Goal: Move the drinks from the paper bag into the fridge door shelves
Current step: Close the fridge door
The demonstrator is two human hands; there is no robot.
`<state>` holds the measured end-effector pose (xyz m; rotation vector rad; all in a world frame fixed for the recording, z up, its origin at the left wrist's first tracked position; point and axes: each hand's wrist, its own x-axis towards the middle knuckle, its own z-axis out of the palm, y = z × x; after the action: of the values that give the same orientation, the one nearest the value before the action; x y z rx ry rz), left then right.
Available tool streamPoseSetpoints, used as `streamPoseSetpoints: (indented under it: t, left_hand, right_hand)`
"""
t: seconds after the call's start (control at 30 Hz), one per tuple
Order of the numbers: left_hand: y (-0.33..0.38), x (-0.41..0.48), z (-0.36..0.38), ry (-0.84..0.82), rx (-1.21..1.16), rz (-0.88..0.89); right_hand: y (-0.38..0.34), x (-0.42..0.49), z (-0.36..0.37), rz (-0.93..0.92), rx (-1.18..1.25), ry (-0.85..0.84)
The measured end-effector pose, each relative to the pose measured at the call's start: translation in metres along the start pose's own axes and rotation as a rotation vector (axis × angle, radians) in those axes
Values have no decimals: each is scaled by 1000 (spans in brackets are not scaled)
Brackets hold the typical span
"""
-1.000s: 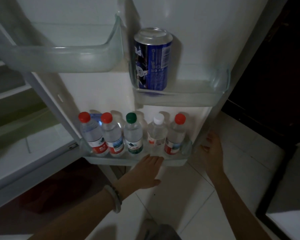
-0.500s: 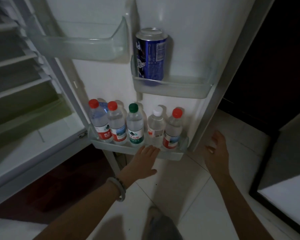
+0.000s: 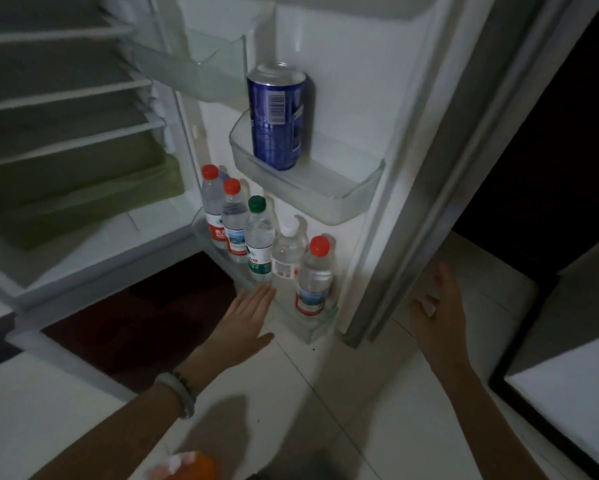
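Observation:
The fridge door stands open. Its bottom door shelf holds several small water bottles in a row: red-capped ones, a green-capped one, a white-capped one and a red-capped one at the right end. A blue can stands upright in the middle door shelf. My left hand is flat and open, fingertips at the front rim of the bottom shelf. My right hand is open beside the door's outer edge, holding nothing. The paper bag is not in view.
An upper door shelf holds nothing. The fridge interior with wire shelves and a greenish drawer lies to the left. White floor tiles run below. A dark-framed white surface sits at lower right. An orange object shows at the bottom edge.
The door has swung toward the fridge body, so the shelves now look angled. Both hands stay open; the left keeps its fingertips at the bottom shelf, the right stays by the door edge.

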<state>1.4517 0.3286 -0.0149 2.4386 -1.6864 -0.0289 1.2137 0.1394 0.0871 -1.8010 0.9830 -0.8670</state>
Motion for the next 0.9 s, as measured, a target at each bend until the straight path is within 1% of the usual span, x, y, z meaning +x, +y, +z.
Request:
streamPoseSetpoints:
  t: [0.1, 0.17, 0.23, 0.3, 0.43, 0.6, 0.7, 0.77, 0.9]
  left_hand:
    - [3, -40, -25, 114, 43, 0]
    - [8, -62, -44, 205, 22, -30]
    - [18, -84, -64, 299, -30, -103]
    - [30, -108, -80, 378, -91, -196]
    - [58, -158, -100, 487, -226, -352]
    - [72, -204, -117, 544, -291, -472]
    - [59, -215, -123, 582, -308, -554]
    - [44, -219, -125, 604, -343, -613]
    - [-5, -226, -127, 677, -368, -722]
  right_hand:
    - [-8, -17, -1, -100, -11, -154]
    - [-6, -27, 4, -106, -21, -281]
    - [-6, -42, 13, -112, -56, -397]
    - [-7, -62, 27, -184, -70, -517]
    - [-15, -96, 59, -315, -2, -757]
    - [-41, -126, 104, -477, -9, -947]
    - [-52, -132, 138, -487, -73, -1005]
    - [-57, -127, 157, -500, -108, -991]
    - [-73, -111, 187, -548, -77, -971]
